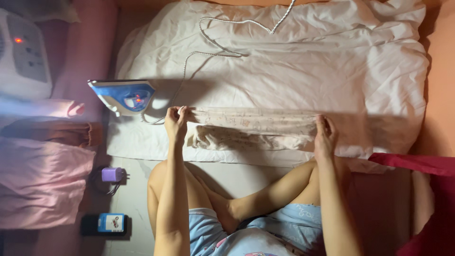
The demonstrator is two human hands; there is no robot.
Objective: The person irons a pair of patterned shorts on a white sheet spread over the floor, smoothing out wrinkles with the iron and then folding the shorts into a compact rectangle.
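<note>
On the white bedding [284,61], left hand [176,121] and right hand [324,135] each pinch the pale patterned cloth [251,127] taut, still creased, the blue iron [124,96] standing unused beside it.

I see one small blue box [111,222] with a white label on the floor at lower left, lying on something dark, below a purple plug [112,174].

both hands [176,121] stretching patterned cloth [251,124] — iron [124,96] beside
</note>
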